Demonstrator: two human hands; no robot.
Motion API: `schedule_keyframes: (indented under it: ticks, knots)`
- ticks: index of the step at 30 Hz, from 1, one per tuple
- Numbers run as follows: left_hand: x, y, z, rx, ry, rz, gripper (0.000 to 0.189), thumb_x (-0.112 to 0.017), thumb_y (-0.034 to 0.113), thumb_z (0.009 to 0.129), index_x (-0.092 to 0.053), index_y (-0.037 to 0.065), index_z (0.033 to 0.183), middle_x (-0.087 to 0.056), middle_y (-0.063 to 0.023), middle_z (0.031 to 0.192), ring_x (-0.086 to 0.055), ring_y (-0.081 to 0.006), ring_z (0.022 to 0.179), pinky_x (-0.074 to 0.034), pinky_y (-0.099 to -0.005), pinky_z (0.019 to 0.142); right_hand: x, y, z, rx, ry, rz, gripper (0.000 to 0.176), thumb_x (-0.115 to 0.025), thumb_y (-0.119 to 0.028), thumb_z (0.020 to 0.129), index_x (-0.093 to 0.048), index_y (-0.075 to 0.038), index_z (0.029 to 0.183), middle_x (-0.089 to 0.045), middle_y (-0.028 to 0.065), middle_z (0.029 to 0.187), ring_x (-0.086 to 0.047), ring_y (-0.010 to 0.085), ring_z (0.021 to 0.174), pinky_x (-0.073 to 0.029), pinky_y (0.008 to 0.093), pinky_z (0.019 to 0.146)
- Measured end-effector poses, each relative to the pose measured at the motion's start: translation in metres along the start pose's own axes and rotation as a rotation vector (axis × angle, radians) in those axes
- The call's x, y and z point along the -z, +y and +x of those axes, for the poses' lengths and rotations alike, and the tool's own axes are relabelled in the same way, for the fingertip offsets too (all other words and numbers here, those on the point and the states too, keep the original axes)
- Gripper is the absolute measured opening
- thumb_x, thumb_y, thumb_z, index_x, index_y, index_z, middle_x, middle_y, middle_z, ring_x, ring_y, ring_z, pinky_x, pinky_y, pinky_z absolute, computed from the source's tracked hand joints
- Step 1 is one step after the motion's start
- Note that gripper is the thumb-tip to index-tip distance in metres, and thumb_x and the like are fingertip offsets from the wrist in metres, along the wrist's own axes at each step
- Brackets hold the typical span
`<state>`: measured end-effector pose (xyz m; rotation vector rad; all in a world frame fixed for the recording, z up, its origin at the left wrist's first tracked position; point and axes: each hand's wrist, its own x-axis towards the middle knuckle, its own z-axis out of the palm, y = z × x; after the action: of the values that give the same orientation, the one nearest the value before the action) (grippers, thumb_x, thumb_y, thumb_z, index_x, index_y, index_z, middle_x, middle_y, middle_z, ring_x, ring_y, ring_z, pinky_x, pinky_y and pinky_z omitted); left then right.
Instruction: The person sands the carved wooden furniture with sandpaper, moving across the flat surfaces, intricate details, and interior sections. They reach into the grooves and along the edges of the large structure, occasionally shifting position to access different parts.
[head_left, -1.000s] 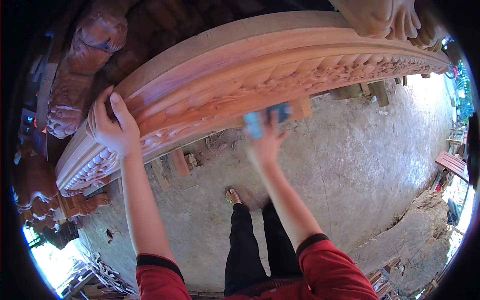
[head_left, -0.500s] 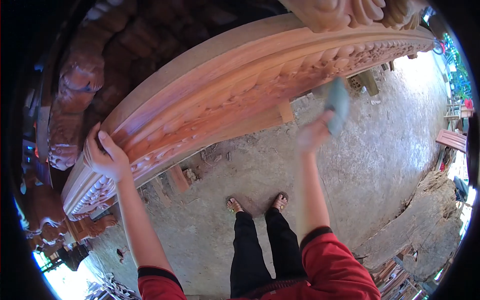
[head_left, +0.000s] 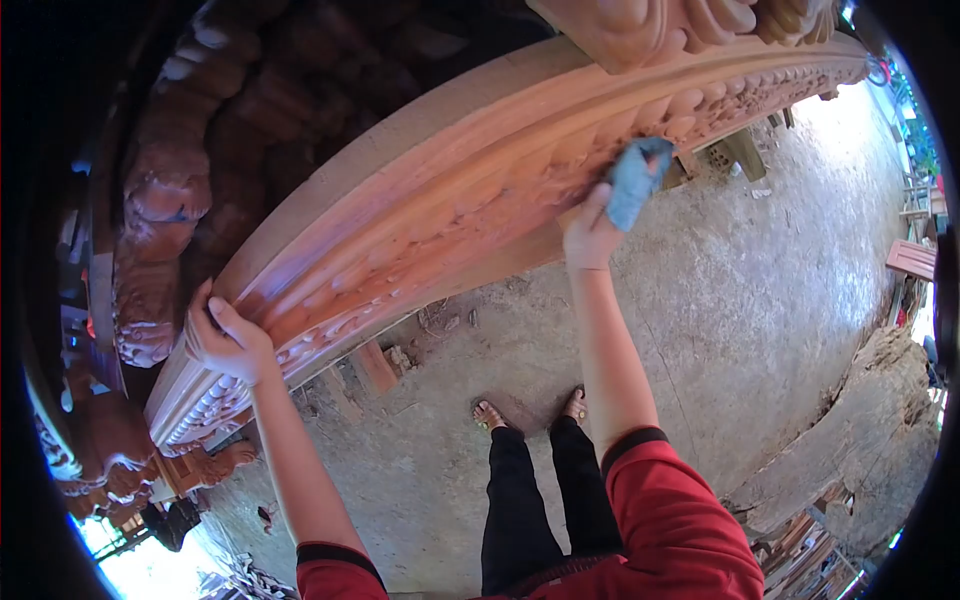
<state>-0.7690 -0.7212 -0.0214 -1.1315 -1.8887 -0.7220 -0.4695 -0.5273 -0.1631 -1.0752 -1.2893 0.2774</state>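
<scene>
A long curved, carved wooden panel (head_left: 440, 190) spans the head view from lower left to upper right, with a carved band along its lower face. My left hand (head_left: 235, 342) is wrapped over its left end, thumb on the near face. Between the fingers of my right hand (head_left: 592, 238) is a folded blue-grey cloth (head_left: 632, 192) with a hole near its top. It lies over the lower carved band, seemingly touching it; whether its surface is abrasive cannot be seen.
Another carved piece (head_left: 650, 30) sits on the panel's top edge. Dark carved pieces (head_left: 165, 220) stand at left. Wood offcuts (head_left: 375, 365) lie on the concrete floor (head_left: 720, 330) under the panel. A rough wooden slab (head_left: 850, 440) is at right.
My right hand has swung left and closer to the panel, bringing the cloth onto its carved band. My left hand keeps its hold, while the whole view has shifted slightly.
</scene>
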Motion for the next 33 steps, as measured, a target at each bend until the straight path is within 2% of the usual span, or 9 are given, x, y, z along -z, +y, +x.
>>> schedule_keyframes:
  ticks: [6,8,12,15,20,22,26,29,33]
  knots:
    - [0.0,-0.001,0.0,-0.003,0.002,-0.007,0.036,-0.04,0.033,0.089,-0.063,0.005,0.09,-0.063,-0.0103,0.088,-0.057,-0.0302,0.083,-0.038,-0.0404,0.074,-0.014,-0.051,-0.07,-0.005,-0.192,0.305,0.052,-0.046,-0.023,0.086,-0.034,0.005,0.128,-0.025,0.0218,0.138,-0.022,0.0345,0.129,-0.016,0.0413,0.106]
    - [0.0,-0.001,-0.001,0.0,0.005,-0.016,0.036,-0.04,0.033,0.089,-0.063,0.005,0.09,-0.063,-0.0103,0.088,-0.057,-0.0302,0.083,-0.038,-0.0404,0.075,-0.006,-0.048,-0.077,0.528,-0.54,-0.115,0.059,-0.048,-0.022,0.085,-0.026,0.007,0.131,-0.02,0.0207,0.141,-0.019,0.0331,0.131,-0.016,0.0412,0.106]
    - [-0.001,-0.002,-0.001,0.005,0.006,-0.006,0.036,-0.041,0.034,0.089,-0.063,0.006,0.09,-0.063,-0.0102,0.089,-0.057,-0.0301,0.083,-0.038,-0.0405,0.076,-0.006,0.011,-0.034,-0.215,-0.134,0.2,0.063,-0.04,-0.027,0.09,-0.013,0.006,0.135,-0.014,0.0181,0.143,-0.014,0.0286,0.133,-0.012,0.0368,0.107]
    - [0.0,-0.001,0.0,0.027,0.002,-0.018,0.035,-0.042,0.034,0.088,-0.063,0.006,0.09,-0.063,-0.0103,0.088,-0.057,-0.0299,0.084,-0.038,-0.041,0.076,-0.006,0.016,-0.017,-0.322,-0.026,0.184,0.047,-0.034,-0.022,0.093,-0.027,0.006,0.13,-0.02,0.0162,0.142,-0.017,0.0242,0.132,-0.012,0.0314,0.107]
    - [-0.003,-0.005,0.0,0.006,-0.002,0.002,0.032,-0.043,0.031,0.087,-0.062,0.007,0.091,-0.063,-0.0106,0.088,-0.057,-0.0305,0.085,-0.037,-0.0414,0.075,-0.021,-0.062,-0.082,0.136,-0.275,0.2,0.058,-0.037,-0.031,0.09,-0.022,0.006,0.133,-0.016,0.0207,0.142,-0.014,0.0343,0.131,-0.009,0.0411,0.107]
    - [0.004,-0.007,-0.002,0.024,-0.014,0.055,0.031,-0.043,0.031,0.086,-0.062,0.007,0.091,-0.062,-0.0107,0.088,-0.056,-0.0307,0.085,-0.037,-0.0414,0.075,-0.019,-0.076,-0.107,0.546,-0.572,0.01,0.055,-0.043,-0.027,0.087,-0.03,0.002,0.132,-0.015,0.0231,0.141,-0.012,0.0381,0.132,-0.008,0.0523,0.104]
    - [0.005,-0.003,0.002,-0.008,-0.005,0.028,0.03,-0.045,0.03,0.084,-0.062,0.007,0.091,-0.062,-0.01,0.088,-0.056,-0.0302,0.085,-0.036,-0.0403,0.076,-0.022,-0.048,-0.071,0.08,-0.335,0.205,0.054,-0.044,-0.026,0.086,-0.032,-0.004,0.133,-0.018,0.0238,0.14,-0.013,0.0383,0.131,-0.009,0.0546,0.103]
    - [0.005,-0.001,0.001,0.01,-0.018,0.016,0.029,-0.047,0.031,0.083,-0.062,0.007,0.091,-0.062,-0.0096,0.088,-0.056,-0.0295,0.086,-0.036,-0.0395,0.077,-0.031,-0.069,-0.045,0.024,-0.097,0.33,0.055,-0.045,-0.027,0.085,-0.031,-0.007,0.134,-0.018,0.0246,0.14,-0.012,0.0386,0.131,-0.007,0.0571,0.102]
    - [0.006,-0.002,0.001,0.008,-0.014,0.022,0.028,-0.048,0.032,0.083,-0.062,0.009,0.091,-0.062,-0.0093,0.088,-0.056,-0.0286,0.087,-0.035,-0.0387,0.078,-0.028,-0.114,-0.087,0.22,-0.451,0.04,0.068,-0.05,-0.026,0.081,-0.02,0.002,0.136,-0.006,0.021,0.144,-0.008,0.0346,0.133,0.0,0.0506,0.105]
